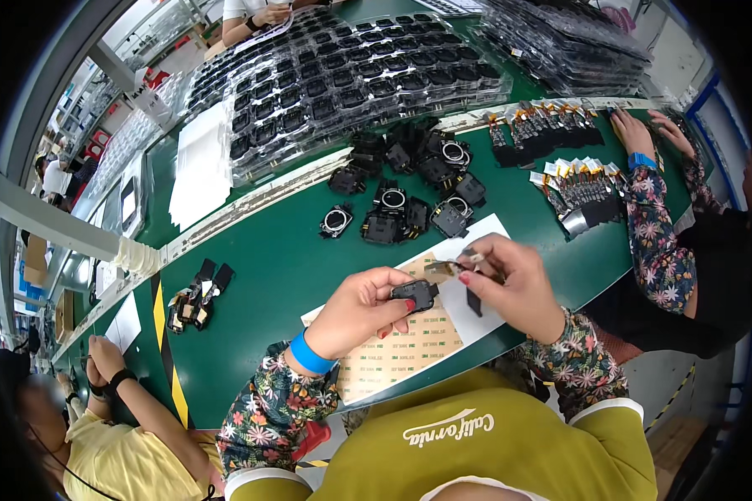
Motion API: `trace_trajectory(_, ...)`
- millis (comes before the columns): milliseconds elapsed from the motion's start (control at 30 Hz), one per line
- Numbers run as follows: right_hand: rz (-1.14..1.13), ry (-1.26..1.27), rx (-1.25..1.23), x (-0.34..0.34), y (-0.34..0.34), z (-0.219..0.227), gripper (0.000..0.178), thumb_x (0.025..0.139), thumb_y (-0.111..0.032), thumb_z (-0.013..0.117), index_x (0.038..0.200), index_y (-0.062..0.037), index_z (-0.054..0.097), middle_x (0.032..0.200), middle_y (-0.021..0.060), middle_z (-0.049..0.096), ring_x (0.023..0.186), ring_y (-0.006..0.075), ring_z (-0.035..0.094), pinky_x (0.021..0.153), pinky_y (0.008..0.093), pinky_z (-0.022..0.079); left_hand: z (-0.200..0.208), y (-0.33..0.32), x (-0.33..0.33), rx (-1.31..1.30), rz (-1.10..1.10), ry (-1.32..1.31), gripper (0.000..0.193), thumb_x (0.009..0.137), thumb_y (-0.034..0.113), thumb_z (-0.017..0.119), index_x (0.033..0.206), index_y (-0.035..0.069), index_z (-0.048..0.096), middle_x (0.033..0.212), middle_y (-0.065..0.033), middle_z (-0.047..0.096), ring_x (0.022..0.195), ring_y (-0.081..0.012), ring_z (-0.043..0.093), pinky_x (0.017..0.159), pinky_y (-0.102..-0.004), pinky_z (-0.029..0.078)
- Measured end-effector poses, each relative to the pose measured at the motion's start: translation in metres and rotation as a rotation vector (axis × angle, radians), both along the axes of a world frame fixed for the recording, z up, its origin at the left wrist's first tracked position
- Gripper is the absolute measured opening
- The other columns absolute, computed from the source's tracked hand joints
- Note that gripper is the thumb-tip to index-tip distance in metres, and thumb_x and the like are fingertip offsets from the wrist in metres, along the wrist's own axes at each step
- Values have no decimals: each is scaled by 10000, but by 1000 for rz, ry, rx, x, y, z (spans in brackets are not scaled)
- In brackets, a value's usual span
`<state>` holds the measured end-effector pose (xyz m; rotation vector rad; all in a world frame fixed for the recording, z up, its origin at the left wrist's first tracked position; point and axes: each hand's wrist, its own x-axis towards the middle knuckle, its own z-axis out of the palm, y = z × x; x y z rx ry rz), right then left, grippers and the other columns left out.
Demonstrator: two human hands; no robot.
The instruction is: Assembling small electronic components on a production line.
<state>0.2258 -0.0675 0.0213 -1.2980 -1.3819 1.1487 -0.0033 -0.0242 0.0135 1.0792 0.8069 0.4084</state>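
Note:
My left hand (353, 311) grips a small black square housing (418, 292) between thumb and fingers, just above the table. My right hand (514, 282) is closed on a flex cable (444, 268), whose tan end reaches toward the housing; a dark strip (474, 302) hangs below the fingers. Whether cable and housing touch is not clear. Beneath both hands lie a tan sheet of adhesive backing (382, 363) and a white sheet (493, 230). Beyond them is a pile of black housings (386, 225), some with a silvery ring.
Clear trays of black parts (334, 79) stand behind a worn ledge. Rows of flex cables (589, 196) lie at the right, near another person's hand (633, 138). At the left are a small heap of parts (199, 296), yellow-black tape (165, 342) and a person in yellow (134, 451).

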Motion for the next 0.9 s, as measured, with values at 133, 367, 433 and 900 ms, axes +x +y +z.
trace_trajectory(133, 176, -360, 444, -11, -8, 7, 291, 741, 89, 595, 1001, -35, 639, 763, 48, 545, 678, 140, 596, 582, 252, 493, 3, 0, 1, -17, -15, -21, 244, 872, -40, 538, 1115, -35, 547, 791, -55, 633, 615, -44, 564, 489, -174, 414)
trace_trajectory(367, 312, -814, 613, -13, -13, 11, 391, 719, 41, 596, 1076, -107, 655, 807, 67, 547, 653, 200, 585, 553, 298, 498, -7, 0, 0, 64, -25, 9, 270, 862, -44, 538, 1132, -36, 549, 787, -48, 633, 618, -35, 557, 507, -166, 414)
trace_trajectory(433, 326, -847, 617, -13, -14, 12, 386, 721, 24, 596, 1080, -105, 652, 810, 67, 542, 656, 198, 586, 554, 298, 497, -7, -1, 0, 75, -38, 26, 276, 860, -42, 542, 1136, -35, 552, 783, -47, 633, 624, -32, 557, 514, -163, 415)
trace_trajectory(900, 440, -1072, 634, -13, -18, 10, 440, 737, -78, 567, 1176, -87, 586, 918, 71, 498, 705, 198, 567, 587, 317, 483, -3, -3, 2, 103, -18, 25, 257, 842, -42, 554, 1098, -41, 579, 765, -36, 629, 633, -31, 559, 499, -165, 413)
